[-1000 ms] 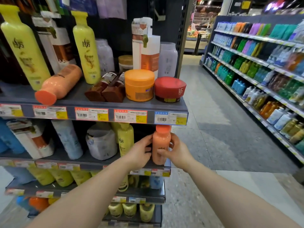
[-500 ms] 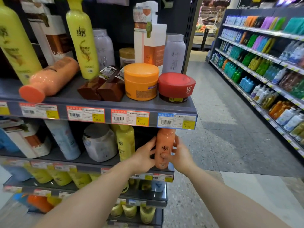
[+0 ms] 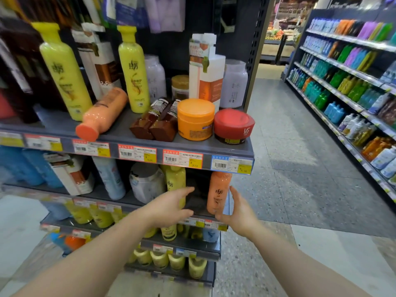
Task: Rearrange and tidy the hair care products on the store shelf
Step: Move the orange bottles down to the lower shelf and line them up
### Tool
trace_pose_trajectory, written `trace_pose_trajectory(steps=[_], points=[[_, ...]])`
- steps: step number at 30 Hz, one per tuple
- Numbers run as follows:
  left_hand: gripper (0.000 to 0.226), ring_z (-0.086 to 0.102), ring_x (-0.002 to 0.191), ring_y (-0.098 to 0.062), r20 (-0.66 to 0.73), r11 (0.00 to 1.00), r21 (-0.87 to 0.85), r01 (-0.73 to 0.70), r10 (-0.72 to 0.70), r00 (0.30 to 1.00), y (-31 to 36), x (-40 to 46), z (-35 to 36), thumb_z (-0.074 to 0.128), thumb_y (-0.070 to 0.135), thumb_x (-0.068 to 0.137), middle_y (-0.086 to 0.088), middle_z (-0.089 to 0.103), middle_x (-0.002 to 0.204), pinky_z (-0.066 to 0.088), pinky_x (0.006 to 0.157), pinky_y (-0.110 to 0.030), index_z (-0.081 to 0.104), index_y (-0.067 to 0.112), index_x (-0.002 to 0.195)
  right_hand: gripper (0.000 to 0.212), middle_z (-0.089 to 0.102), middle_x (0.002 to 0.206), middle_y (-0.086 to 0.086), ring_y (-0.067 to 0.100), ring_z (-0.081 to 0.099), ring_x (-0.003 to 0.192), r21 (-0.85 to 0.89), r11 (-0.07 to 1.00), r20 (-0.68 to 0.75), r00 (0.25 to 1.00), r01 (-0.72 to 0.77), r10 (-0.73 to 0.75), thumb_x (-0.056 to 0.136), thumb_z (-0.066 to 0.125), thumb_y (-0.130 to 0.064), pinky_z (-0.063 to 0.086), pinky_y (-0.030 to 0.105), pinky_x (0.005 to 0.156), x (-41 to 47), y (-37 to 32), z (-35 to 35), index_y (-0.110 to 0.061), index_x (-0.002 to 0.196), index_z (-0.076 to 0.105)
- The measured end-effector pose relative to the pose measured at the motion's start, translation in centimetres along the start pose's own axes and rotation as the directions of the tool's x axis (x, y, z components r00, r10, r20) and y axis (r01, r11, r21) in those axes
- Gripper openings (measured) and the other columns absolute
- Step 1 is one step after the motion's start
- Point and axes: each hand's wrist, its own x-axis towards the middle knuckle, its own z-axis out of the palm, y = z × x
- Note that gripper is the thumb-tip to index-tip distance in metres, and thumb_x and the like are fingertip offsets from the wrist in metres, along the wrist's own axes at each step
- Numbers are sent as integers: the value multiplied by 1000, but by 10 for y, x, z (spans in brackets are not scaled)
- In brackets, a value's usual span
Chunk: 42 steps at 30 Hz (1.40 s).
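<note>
On the second shelf an orange bottle stands upright; both hands' fingers spread, holding nothing.

Store aisle with grey speckled floor. Long shelving run on the right, stocked with colourful bottles. Dark perforated upright at gondola end. Produce area lit at far end.
</note>
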Motion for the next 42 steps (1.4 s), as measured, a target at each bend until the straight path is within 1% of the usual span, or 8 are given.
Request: trace_pose_trajectory(steps=[5, 10, 14, 20, 28, 36, 39, 42], points=[[59, 43, 131, -9, -203, 977, 213, 13, 31, 979, -3, -62, -49, 63, 41, 88, 10, 47, 144, 36, 105, -26, 41, 35, 142, 83, 48, 143, 0, 16, 48, 127, -272, 950, 181, 978, 155, -108, 77, 78, -33, 42, 28, 102, -15, -64, 5, -28, 146, 32], [44, 51, 121, -17, -525, 931, 359, 62, 147, 839, -29, -112, -116, 71, 33, 82, 4, 62, 125, 36, 102, -29, 63, 23, 124, 63, 59, 124, -11, 8, 56, 114, -250, 848, 212, 881, 468, -424, 79, 74, -35, 43, 20, 90, -10, -165, 42, -37, 136, 46], [46, 54, 118, -28, -701, 932, 353, 84, 204, 684, -64, -127, -169, 81, 22, 72, -7, 64, 121, 38, 103, -37, 69, 13, 115, 54, 62, 120, -8, 9, 57, 109, -258, 747, 139, 788, 613, -599, 81, 73, -32, 48, 29, 90, 8, -244, 64, -35, 131, 52], [68, 57, 109, -38, -637, 859, 506, 70, 319, 702, -109, -101, -218, 85, 29, 58, -15, 62, 115, 41, 97, -47, 65, 13, 121, 58, 59, 127, -3, 16, 53, 118, -404, 713, -13, 776, 572, -630, 79, 75, -28, 44, 31, 96, 51, -307, 87, -28, 132, 52], [43, 60, 95, -31, -562, 790, 609, -75, 496, 662, -135, -66, -231, 79, 44, 66, -1, 62, 92, 26, 106, -56, 69, 27, 104, 71, 53, 133, 0, 19, 47, 126, -475, 746, -21, 841, 467, -540, 73, 77, -21, 40, 33, 104, 72, -313, 107, -26, 137, 47], [48, 49, 121, -31, -524, 796, 523, -304, 582, 621, -136, -67, -255, 85, 46, 62, -4, 57, 127, 33, 102, -58, 71, 30, 106, 82, 50, 136, 0, 18, 44, 127, -447, 729, -8, 813, 518, -583, 70, 82, -26, 37, 33, 106, 85, -321, 103, -27, 141, 41], [48, 38, 132, -16, -557, 867, 219, -448, 488, 672, -116, -76, -284, 84, 42, 65, 9, 45, 139, 30, 109, -43, 63, 49, 108, 93, 44, 142, -3, 14, 40, 131, -333, 776, -64, 809, 535, -585, 68, 84, -31, 35, 33, 108, 92, -333, 100, -34, 145, 31], [45, 49, 123, -2, -522, 853, -159, -498, 355, 775, -95, -85, -312, 82, 43, 67, 22, 51, 132, 40, 105, -38, 61, 57, 104, 87, 49, 136, -14, 7, 45, 126, -164, 817, -108, 813, 553, -572, 67, 85, -35, 40, 27, 102, 99, -349, 98, -41, 138, 35]])
